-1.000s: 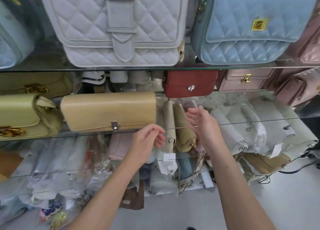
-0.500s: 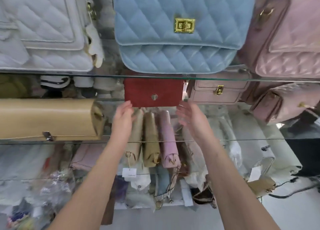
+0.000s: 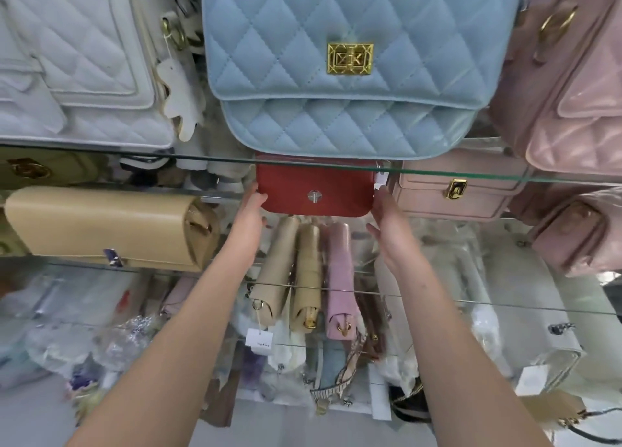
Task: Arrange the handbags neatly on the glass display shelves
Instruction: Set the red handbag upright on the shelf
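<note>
Reaching up from the small upright purses [image 3: 304, 275] of a moment ago, I now have both hands at the red handbag [image 3: 316, 190], tucked back under the upper glass shelf [image 3: 202, 158]. My left hand [image 3: 250, 211] touches its lower left corner, pinching or not I cannot tell. My right hand [image 3: 387, 217] lies just beside its right edge, fingers [image 3: 380, 199] straight and released, so squaring this bag looks like the next step.

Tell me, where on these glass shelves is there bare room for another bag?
The barest glass seems to lie right of the narrow pink bag, toward the pink pocketed bag. The slim gaps beside the red bag are filled by the left hand and right hand. The top shelf is crowded around the blue quilted bag.
</note>
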